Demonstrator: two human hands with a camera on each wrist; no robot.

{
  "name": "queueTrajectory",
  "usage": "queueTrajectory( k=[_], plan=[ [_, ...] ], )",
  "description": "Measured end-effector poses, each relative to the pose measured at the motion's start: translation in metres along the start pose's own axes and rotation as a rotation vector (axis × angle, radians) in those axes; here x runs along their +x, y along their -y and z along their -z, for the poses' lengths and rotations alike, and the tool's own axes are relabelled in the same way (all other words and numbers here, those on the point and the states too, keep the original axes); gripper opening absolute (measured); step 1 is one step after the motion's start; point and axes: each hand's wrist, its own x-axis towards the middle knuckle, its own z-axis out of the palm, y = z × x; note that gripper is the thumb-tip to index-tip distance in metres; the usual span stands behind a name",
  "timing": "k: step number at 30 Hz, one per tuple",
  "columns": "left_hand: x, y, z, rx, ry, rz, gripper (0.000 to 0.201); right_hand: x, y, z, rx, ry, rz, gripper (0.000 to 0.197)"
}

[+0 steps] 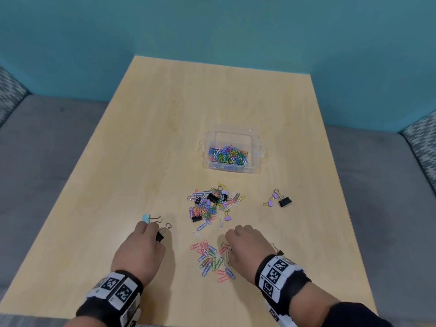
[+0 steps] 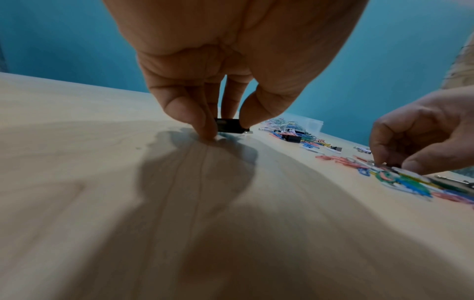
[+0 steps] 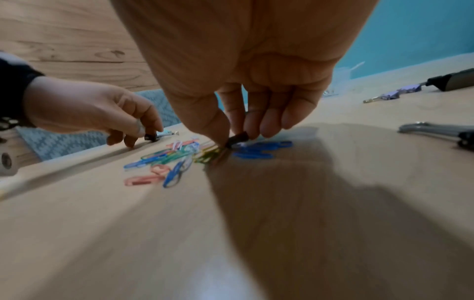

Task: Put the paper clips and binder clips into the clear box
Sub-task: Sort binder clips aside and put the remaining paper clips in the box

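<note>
The clear box (image 1: 256,138) sits mid-table with many coloured paper clips inside. In front of it lies a mixed pile of paper clips and binder clips (image 1: 212,204). A nearer spread of paper clips (image 1: 210,258) lies between my hands. My left hand (image 1: 144,241) pinches a black binder clip (image 2: 229,125) against the table between thumb and finger. A light-blue binder clip (image 1: 146,218) lies just beyond its fingertips. My right hand (image 1: 245,244) pinches a small dark binder clip (image 3: 237,138) at the edge of the near spread.
A black and two purple binder clips (image 1: 279,199) lie to the right of the pile. Another binder clip (image 1: 278,250) lies by my right wrist. The wooden table (image 1: 165,128) is ringed by a grey bench (image 1: 35,149) and a teal wall.
</note>
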Motion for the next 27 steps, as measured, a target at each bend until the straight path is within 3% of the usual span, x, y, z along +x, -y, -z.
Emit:
queueTrajectory(
  k=[3,7,9,11,14,16,21,27],
  plan=[
    [0.001,0.001,-0.001,0.01,0.001,-0.011,0.018,-0.002,-0.007,0.002,0.05,-0.06,-0.033,0.016],
    [0.0,0.006,-0.003,0.021,-0.004,-0.017,0.023,-0.004,-0.041,0.015,0.152,-0.137,-0.287,0.007],
    [-0.002,0.009,-0.004,0.032,-0.047,-0.049,0.026,-0.008,-0.058,0.016,0.112,-0.193,-0.326,0.006],
    [-0.003,0.008,-0.006,0.069,-0.114,-0.154,0.028,-0.011,-0.062,0.013,-0.002,-0.208,-0.262,0.019],
    [-0.007,-0.009,-0.01,0.142,-0.195,-0.39,0.036,-0.009,-0.04,0.003,-0.073,-0.171,0.023,0.056],
    [-0.008,-0.026,-0.019,0.149,-0.18,-0.544,0.042,-0.003,-0.023,-0.003,-0.067,-0.119,0.151,0.067],
    [0.0,-0.052,-0.054,0.22,0.023,-0.707,0.05,0.001,-0.004,-0.009,-0.1,-0.058,0.072,0.063],
    [0.009,-0.061,-0.06,0.283,0.043,-0.735,0.053,-0.034,0.001,-0.018,-0.106,-0.058,0.063,0.059]
  ],
)
